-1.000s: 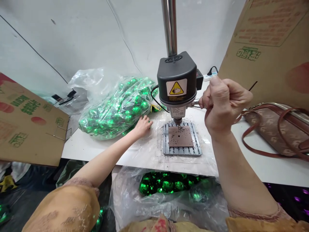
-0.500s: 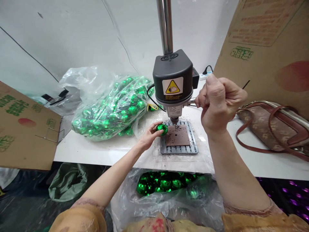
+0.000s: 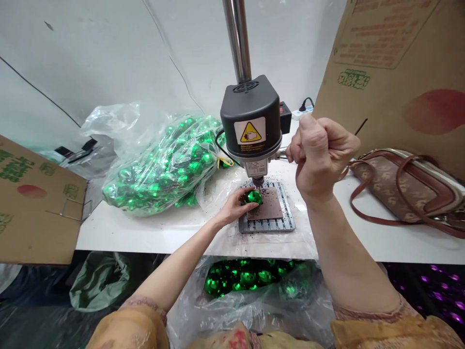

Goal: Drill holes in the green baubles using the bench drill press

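Observation:
Between the fingers and thumb of my left hand [image 3: 235,205] is a shiny green mirror-faceted ball [image 3: 253,197]. It sits under the chuck of a black bench drill press [image 3: 251,116], over a brown board [image 3: 271,206] on the slotted metal base [image 3: 288,220]. Whether the drill bit touches the ball I cannot tell. My right hand [image 3: 319,152] is closed in a fist at the drill's right side, around the end of the feed lever [image 3: 280,153]; most of the lever is hidden by the fingers. Dark shavings lie scattered over the base.
A clear plastic bag [image 3: 167,165] full of green balls lies left of the drill. More green balls [image 3: 250,277] are in a bag below the table's front edge. A brown handbag [image 3: 407,186] and a cardboard box [image 3: 381,72] stand right; another box [image 3: 36,203] stands left.
My left hand has moved the green ball rightward from the base's left edge to under the drill chuck. My right hand stays closed at the lever. The whole view has shifted slightly.

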Demonstrator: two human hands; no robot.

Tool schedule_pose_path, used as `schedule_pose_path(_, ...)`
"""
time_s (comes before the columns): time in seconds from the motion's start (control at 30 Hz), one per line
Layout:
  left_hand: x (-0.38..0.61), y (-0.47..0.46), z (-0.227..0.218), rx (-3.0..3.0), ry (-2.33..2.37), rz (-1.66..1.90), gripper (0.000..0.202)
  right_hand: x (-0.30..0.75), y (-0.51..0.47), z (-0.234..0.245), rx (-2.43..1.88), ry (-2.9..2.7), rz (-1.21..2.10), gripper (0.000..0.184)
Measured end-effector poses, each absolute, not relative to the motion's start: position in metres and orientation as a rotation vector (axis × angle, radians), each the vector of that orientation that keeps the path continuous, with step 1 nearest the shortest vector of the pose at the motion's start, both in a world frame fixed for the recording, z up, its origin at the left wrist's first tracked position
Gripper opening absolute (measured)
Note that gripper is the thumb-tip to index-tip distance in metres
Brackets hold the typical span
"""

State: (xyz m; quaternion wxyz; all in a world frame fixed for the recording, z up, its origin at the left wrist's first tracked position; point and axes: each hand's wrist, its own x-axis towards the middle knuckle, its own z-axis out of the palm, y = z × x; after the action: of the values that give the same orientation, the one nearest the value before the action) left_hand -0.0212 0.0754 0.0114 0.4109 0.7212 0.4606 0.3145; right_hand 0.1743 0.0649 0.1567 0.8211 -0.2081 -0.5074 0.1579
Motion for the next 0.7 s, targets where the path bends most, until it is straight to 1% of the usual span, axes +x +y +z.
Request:
schedule_pose_path(0.1, -0.016, 0.076, 0.011, 1.856, 1.137, 0.815, 0.055, 0.174, 0.065, 0.156, -0.453, -1.077, 0.326, 0.052)
schedule_pose_path(0.27, -0.006, 0.076, 0.009, 1.796, 1.229, 0.918, 0.057, 0.174, 0.065, 0.156, -0.533, -1.080, 0.318, 0.056)
schedule_pose_path(0.4, 0.002, 0.075, 0.006, 1.862, 1.261, 0.944, 0.050, 0.175, 0.064, 0.154, -0.530, -1.091, 0.307, 0.055)
schedule_pose_path(0.53, 0.009, 0.074, 0.002, 1.949, 1.294, 0.993, 0.047, 0.175, 0.066, 0.153, -0.541, -1.115, 0.277, 0.054)
schedule_pose_path(0.7, 0.017, 0.067, -0.006, 1.876, 1.256, 1.010, 0.052, 0.176, 0.065, 0.153, -0.500, -1.101, 0.303, 0.053)
